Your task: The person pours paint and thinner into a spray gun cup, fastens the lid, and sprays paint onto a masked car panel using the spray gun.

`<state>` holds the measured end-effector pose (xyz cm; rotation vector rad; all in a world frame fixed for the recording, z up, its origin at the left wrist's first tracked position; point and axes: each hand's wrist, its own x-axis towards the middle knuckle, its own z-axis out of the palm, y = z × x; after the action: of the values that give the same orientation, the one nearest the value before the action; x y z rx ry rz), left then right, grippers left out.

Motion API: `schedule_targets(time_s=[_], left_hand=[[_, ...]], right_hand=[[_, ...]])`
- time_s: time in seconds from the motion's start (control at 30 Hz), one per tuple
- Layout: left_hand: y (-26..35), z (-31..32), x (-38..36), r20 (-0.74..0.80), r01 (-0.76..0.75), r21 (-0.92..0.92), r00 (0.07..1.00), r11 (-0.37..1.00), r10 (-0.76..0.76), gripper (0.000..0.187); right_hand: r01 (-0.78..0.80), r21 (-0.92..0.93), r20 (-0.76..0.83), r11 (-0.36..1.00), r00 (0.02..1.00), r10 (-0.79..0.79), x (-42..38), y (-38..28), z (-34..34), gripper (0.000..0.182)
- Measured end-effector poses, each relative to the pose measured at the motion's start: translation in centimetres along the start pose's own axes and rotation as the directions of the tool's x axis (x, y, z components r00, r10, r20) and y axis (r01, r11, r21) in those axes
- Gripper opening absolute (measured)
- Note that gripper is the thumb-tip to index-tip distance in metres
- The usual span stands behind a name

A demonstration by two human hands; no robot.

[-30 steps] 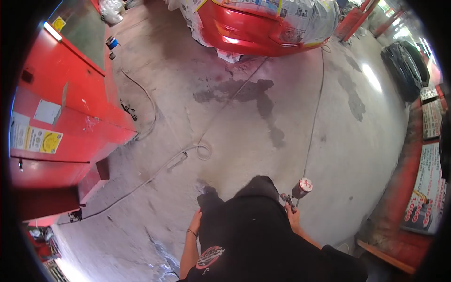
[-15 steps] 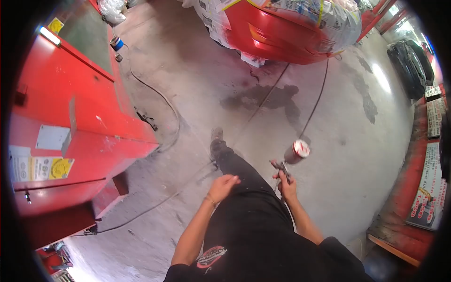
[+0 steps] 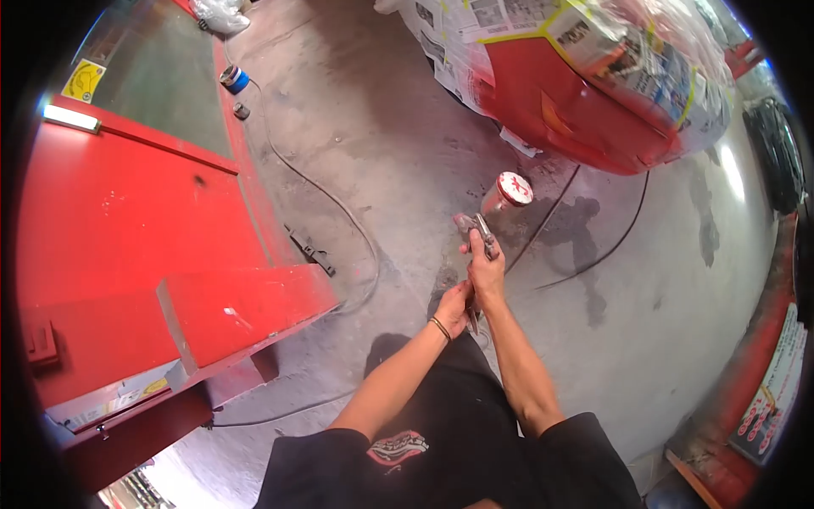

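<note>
My right hand (image 3: 487,273) is wrapped round the handle of a spray gun (image 3: 482,226), whose cup (image 3: 514,189), with a white and red-stained lid, sits at its upper right. Close below, my left hand (image 3: 455,309) is closed at the bottom of the gun's handle, where its fingers are partly hidden by the right hand. Ahead is a glossy red car bumper (image 3: 551,110), bordered by newspaper masking (image 3: 585,42) and yellow tape.
A hose (image 3: 326,192) curves over the concrete floor (image 3: 407,161) on the left, near a blue-banded can (image 3: 233,80). A red cabinet-like structure (image 3: 102,229) juts in from the left. Printed signs (image 3: 772,386) lean at the right, below black parts (image 3: 773,153).
My left hand has come across to the base of the spray gun's handle. The right hand has lifted the gun forward and left. The view has turned, shifting the car rightward.
</note>
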<state>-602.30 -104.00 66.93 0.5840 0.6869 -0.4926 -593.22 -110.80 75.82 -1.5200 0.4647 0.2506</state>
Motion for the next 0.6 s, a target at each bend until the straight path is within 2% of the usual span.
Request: schedule_targets(time_s=[0.13,0.23,0.37,0.47,0.53,0.6], left_hand=[[6.0,1.7,1.4,0.060,-0.008,-0.122,0.998,0.992,0.015,0.040],[10.2,2.0,3.4,0.098,0.053,-0.113,0.994,0.992,-0.042,0.044],[15.6,2.3,7.5,0.023,-0.005,-0.128,1.000,0.992,0.008,0.032],[21.0,1.6,11.6,-0.062,0.059,-0.177,0.996,0.983,-0.071,0.031],[25.9,1.6,14.2,-0.058,0.071,-0.217,0.995,0.974,-0.085,0.031],[30.8,1.2,16.9,-0.074,0.071,-0.241,0.993,0.968,-0.091,0.032]], right_hand=[[0.039,-0.070,-0.028,0.997,0.999,-0.041,4.0,-4.2,5.2,0.041],[0.066,-0.129,-0.047,0.989,0.996,-0.073,7.1,-5.3,8.0,0.041],[0.116,-0.178,-0.035,0.977,0.992,-0.124,12.4,-7.6,12.8,0.041],[0.092,-0.176,-0.057,0.980,0.993,-0.103,16.9,-9.6,17.8,0.041],[0.086,-0.144,-0.078,0.986,0.992,-0.098,20.7,-10.6,21.7,0.041],[0.055,-0.194,-0.106,0.980,0.991,-0.076,25.1,-11.6,25.4,0.040]])
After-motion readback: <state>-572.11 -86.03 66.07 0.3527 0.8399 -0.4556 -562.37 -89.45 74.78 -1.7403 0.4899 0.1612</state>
